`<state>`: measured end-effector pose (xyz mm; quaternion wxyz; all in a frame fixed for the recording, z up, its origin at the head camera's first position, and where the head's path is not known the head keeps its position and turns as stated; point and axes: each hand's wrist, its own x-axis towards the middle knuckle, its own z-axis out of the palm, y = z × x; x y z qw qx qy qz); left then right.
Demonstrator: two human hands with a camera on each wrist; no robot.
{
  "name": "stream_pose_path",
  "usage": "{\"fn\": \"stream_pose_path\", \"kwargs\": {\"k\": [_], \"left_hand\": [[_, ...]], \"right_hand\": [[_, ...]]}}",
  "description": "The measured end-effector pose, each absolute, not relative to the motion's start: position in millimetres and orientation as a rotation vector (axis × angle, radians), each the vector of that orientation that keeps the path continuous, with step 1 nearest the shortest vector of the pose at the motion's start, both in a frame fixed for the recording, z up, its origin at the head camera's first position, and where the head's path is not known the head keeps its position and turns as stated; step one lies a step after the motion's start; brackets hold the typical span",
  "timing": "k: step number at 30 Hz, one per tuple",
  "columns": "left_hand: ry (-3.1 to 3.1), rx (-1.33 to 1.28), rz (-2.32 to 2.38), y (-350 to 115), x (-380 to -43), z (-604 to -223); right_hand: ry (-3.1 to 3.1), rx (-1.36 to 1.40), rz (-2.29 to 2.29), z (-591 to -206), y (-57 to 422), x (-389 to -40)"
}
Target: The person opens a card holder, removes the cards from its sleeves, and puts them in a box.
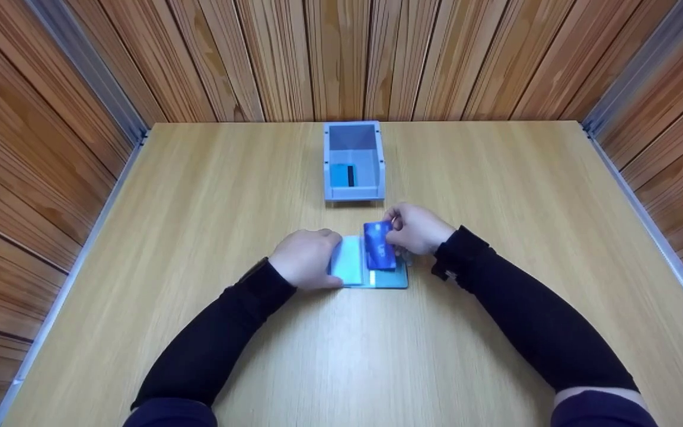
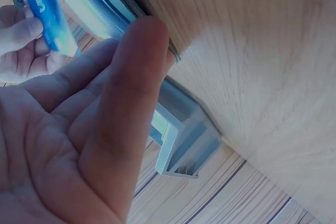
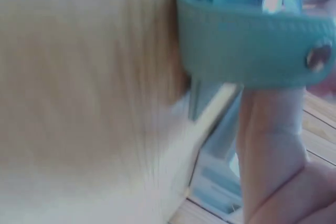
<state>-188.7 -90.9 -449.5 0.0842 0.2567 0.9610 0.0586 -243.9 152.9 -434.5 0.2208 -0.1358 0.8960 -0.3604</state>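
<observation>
A teal card holder [image 1: 401, 280] lies open on the table, with pale clear sleeves [image 1: 348, 261] on its left side. My left hand [image 1: 306, 259] grips that left side, thumb at the near edge and fingers at the far edge. Between thumb and fingers, my right hand [image 1: 415, 228] pinches a blue-purple card [image 1: 379, 246], upright over the holder's right half. In the left wrist view the card [image 2: 47, 11] shows white lettering. The right wrist view shows the holder's strap [image 3: 247, 45] with a metal snap, standing out beside the right hand's finger [image 3: 273, 140].
Beyond the card holder, a grey-blue plastic bin [image 1: 354, 193] stands on the wooden table [image 1: 199, 196]. Inside it lies a light blue card [image 1: 340, 175] with a black stripe. Wood-plank walls [image 1: 341, 59] close off the back and sides.
</observation>
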Motion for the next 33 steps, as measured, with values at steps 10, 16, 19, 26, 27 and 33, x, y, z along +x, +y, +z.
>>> {"fn": "stream_pose_path", "kwargs": {"k": [10,16,19,26,27,33], "left_hand": [[2.870,0.789,0.151,-90.4,-188.9,-449.9],[2.875,0.786,0.149,-89.9,-188.2,-449.8],[2.887,0.804,0.133,-89.7,-188.0,-450.2],[2.873,0.805,0.124,-89.0,-188.2,-450.2],[2.868,0.800,0.121,-89.0,-188.0,-449.9],[2.869,0.807,0.105,-89.2,-188.1,-449.3]], "right_hand": [[2.590,-0.329,-1.095,-402.4,163.6,-251.3],[2.732,-0.378,-1.165,-378.3,153.5,-268.1],[2.826,-0.430,-1.170,-368.9,142.6,-281.8],[2.939,-0.410,-1.175,-362.8,110.0,-316.5],[2.937,-0.388,-1.176,-363.9,104.9,-321.3],[2.895,-0.239,-1.093,-373.9,74.8,-340.2]]}}
